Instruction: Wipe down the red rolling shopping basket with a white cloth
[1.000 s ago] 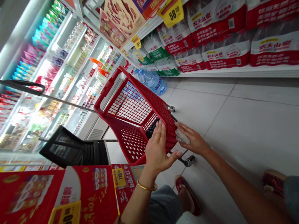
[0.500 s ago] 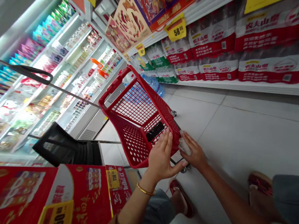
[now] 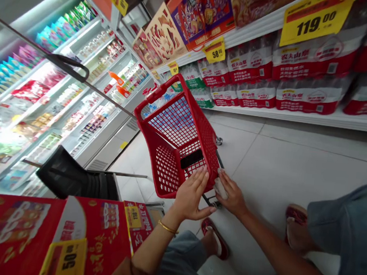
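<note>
- The person's left forearm rises from the bottom of the view, leaning to the right, with a gold bracelet (image 3: 168, 227) round the wrist.
- The left hand (image 3: 192, 194) is open and empty, its back to the camera, the fingers nearly straight and close together, and the thumb spread out toward the right hand.
- Its fingertips lie over the near end of a red shopping cart (image 3: 207, 136); whether they touch the plastic, the person's view does not show.
- The right forearm reaches in from the lower right, slanting up and leftward.
- The right hand (image 3: 232, 196) grips a pale item (image 3: 220, 188) on its cart-facing side, with the fingers fairly straight; what the item is cannot be told.
- This hand is just beside the cart's lower near corner, and contact there is unclear.
- The cart stands tilted in the camera's view on the tiled floor (image 3: 284, 164), ahead of both hands, with a black object (image 3: 192, 159) lying inside it, just past the left fingertips.
- Packs of bottled water (image 3: 307, 97) fill the shelf on the right; red printed boxes (image 3: 103, 233) sit at lower left.
</note>
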`<state>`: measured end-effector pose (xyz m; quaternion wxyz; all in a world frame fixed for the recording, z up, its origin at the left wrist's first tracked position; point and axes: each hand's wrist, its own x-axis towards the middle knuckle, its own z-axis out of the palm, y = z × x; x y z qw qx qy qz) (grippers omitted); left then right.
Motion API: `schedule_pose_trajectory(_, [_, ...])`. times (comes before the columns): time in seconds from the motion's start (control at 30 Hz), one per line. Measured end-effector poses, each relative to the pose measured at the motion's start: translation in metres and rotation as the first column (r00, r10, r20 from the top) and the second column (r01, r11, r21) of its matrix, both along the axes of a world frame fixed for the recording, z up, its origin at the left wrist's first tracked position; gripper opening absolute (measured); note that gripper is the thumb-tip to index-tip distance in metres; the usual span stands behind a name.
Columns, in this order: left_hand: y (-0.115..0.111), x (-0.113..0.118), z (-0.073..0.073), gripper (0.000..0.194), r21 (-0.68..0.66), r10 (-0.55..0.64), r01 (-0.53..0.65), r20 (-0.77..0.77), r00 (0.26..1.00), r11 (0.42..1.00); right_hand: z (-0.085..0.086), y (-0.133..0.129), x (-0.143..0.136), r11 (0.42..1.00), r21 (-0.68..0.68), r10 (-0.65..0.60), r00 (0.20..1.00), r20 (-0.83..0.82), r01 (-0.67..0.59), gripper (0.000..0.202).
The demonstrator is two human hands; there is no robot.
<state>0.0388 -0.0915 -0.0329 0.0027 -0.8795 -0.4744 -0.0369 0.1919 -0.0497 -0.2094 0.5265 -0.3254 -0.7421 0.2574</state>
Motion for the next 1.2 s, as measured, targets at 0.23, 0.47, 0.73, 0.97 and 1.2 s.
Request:
schedule_pose_trajectory(0.23, [-0.006, -0.021, -0.005, 0.104, 0.018, -0.113, 0.114, -0.063, 0.992, 0.993, 0.008, -0.011, 0.002, 0.996, 0.089, 0.008, 0.999, 0.044, -0.012, 0.086])
schedule_pose_trajectory(0.47, [-0.008, -0.045, -0.007, 0.098, -0.034, -0.088, 0.082, -0.207, 0.974, 0.996, 0.016, -0.016, -0.001, 0.984, 0.168, 0.053, 0.998, 0.042, -0.059, 0.086])
schedule_pose_trajectory(0.73, [-0.014, -0.071, -0.004, 0.092, -0.080, -0.053, 0.034, -0.246, 0.968, 0.996, 0.032, -0.012, -0.012, 0.969, 0.216, 0.113, 0.992, 0.056, -0.122, 0.072])
schedule_pose_trajectory(0.97, [-0.028, -0.084, -0.004, 0.093, -0.056, 0.020, -0.029, -0.154, 0.988, 0.998, 0.040, -0.016, -0.027, 0.951, 0.293, 0.081, 0.994, 0.077, -0.100, 0.070])
schedule_pose_trajectory(1.2, [-0.038, -0.084, -0.002, 0.092, -0.029, 0.068, -0.069, -0.030, 0.997, 0.997, 0.037, -0.015, -0.038, 0.949, 0.253, 0.163, 0.981, 0.107, -0.185, 0.070])
